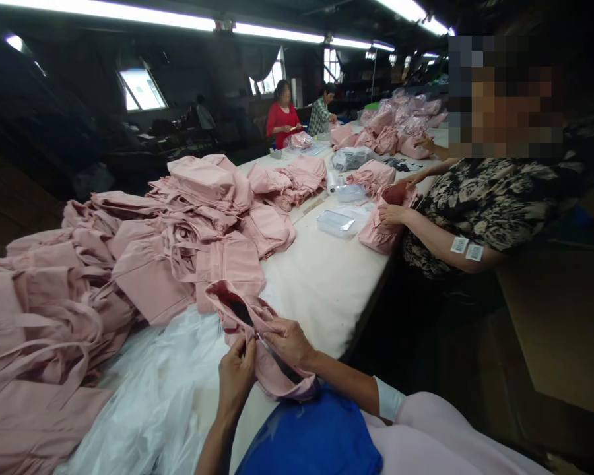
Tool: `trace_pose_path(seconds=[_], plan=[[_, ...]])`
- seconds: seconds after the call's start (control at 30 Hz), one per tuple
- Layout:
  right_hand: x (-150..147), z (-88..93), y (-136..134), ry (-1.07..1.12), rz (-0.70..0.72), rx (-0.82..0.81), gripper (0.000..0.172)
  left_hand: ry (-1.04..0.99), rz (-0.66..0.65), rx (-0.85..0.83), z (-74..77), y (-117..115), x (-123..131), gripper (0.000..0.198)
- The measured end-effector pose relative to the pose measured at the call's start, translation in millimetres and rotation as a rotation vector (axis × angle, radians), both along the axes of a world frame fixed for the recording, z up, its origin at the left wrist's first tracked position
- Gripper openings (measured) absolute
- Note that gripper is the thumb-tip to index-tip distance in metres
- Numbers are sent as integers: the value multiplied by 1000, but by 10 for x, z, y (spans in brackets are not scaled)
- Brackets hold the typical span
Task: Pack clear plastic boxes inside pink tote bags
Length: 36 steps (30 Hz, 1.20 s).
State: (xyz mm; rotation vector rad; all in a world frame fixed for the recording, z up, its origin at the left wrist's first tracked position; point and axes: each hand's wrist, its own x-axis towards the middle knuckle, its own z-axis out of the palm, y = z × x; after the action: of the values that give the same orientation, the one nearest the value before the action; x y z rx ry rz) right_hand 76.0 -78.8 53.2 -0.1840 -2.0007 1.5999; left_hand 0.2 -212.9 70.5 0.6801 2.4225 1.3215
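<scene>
A pink fabric bag (pixel 277 369) lies at the table's near edge with its mouth partly open and a dark inside showing. My left hand (pixel 237 373) pinches the bag's rim near the middle of the opening. Just right of it, my right hand (pixel 288 340) grips the same edge, its fingers closed on the fabric. Both hands are close together, a little apart. The bag's underside is hidden.
Pink bags (pixel 178 244) are heaped at left, beside clear plastic sheets (pixel 153 389). A clear plastic box (pixel 335 223) sits on the white table (pixel 321 284). At right, a person's hands (pixel 395 214) hold another pink bag (pixel 379 234). Two more people stand behind the table.
</scene>
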Motion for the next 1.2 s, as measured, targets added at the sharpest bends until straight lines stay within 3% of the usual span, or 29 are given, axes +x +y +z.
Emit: trace_pose_path(seconds=[0.13,0.4,0.7,0.87,0.93,1.03,1.13,1.2], plan=[[52,28,17,-66,8,98,23,92,-9,-45,35,33,28,36],[-2,-10,27,-103,-7,608,26,155,-6,-107,55,76,18,37],[-41,33,17,-153,-32,826,18,229,-50,-128,18,68,-56,35],[-16,71,60,-177,-60,722,15,271,-158,-94,61,103,-144,28],[53,177,77,-178,-97,542,17,320,-260,-57,194,155,-187,25],[251,460,115,-127,-139,228,15,434,-481,-6,547,281,-258,23],[493,741,219,-54,53,85,23,441,-685,-90,878,415,-361,22],[618,809,359,-51,241,-18,26,385,-810,-206,926,476,-447,22]])
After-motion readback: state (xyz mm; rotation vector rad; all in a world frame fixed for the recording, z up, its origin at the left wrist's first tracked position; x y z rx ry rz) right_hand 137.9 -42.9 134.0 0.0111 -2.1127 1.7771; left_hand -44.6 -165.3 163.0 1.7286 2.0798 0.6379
